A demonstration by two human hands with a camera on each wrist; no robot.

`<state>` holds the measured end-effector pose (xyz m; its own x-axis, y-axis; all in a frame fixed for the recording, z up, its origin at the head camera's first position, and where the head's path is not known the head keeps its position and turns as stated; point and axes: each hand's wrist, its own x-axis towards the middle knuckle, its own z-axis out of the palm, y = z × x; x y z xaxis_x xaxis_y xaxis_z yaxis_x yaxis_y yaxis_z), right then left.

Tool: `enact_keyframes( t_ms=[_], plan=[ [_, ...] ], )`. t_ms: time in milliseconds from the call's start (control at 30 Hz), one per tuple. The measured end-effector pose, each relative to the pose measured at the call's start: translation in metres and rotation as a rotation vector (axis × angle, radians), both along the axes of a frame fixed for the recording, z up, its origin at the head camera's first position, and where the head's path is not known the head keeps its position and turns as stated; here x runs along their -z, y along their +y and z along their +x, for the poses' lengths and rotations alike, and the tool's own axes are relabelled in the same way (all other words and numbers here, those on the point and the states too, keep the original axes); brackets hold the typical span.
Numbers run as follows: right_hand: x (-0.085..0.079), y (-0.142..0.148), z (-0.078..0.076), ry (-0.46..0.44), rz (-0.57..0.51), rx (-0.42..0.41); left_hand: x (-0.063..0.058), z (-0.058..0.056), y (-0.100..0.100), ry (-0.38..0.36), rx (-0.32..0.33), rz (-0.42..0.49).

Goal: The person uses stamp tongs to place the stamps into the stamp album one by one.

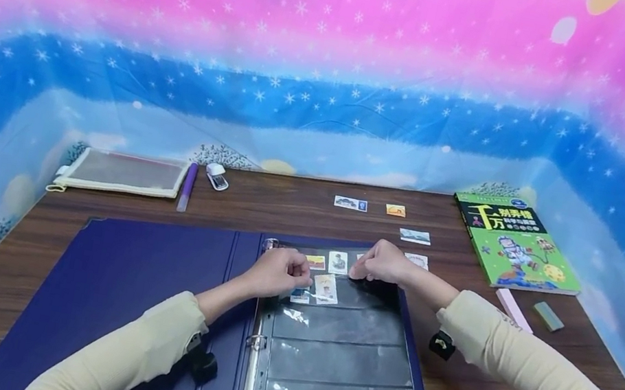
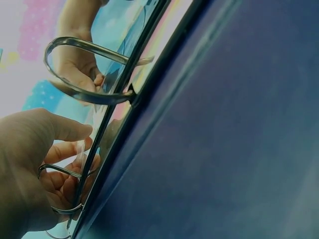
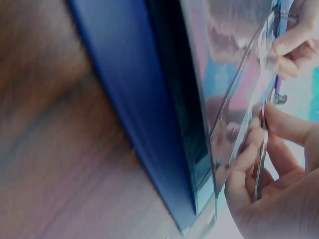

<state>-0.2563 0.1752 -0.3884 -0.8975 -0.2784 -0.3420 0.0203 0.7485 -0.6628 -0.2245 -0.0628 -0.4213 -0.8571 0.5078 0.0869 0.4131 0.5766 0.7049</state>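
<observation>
A navy ring binder lies unfolded in the head view, with a black stamp page of clear pockets on its rings. Several postage stamps sit in the top pocket, some overlapping lower. My left hand pinches the clear pocket film near the rings between thumb and forefinger. At the right part of the top pocket, my right hand pinches a small stamp, mostly hidden by the fingers. In the right wrist view its thumb and fingertips meet at the pocket's edge.
Behind the binder lie loose stamps. A green book is at the right, with a pink bar and a green bar before it. At the back left are a zip pouch, a purple pen and a small white-and-black device.
</observation>
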Motion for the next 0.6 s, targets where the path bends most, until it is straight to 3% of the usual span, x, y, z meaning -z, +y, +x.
enact_keyframes(
  t_ms=[300,600],
  plan=[
    [0.005,0.014,-0.009,0.109,-0.070,-0.254,0.001,0.000,0.000,0.001,-0.003,-0.005],
    [0.000,0.022,-0.011,0.241,-0.006,-0.305,-0.002,0.002,0.002,0.004,-0.033,-0.038]
  ],
)
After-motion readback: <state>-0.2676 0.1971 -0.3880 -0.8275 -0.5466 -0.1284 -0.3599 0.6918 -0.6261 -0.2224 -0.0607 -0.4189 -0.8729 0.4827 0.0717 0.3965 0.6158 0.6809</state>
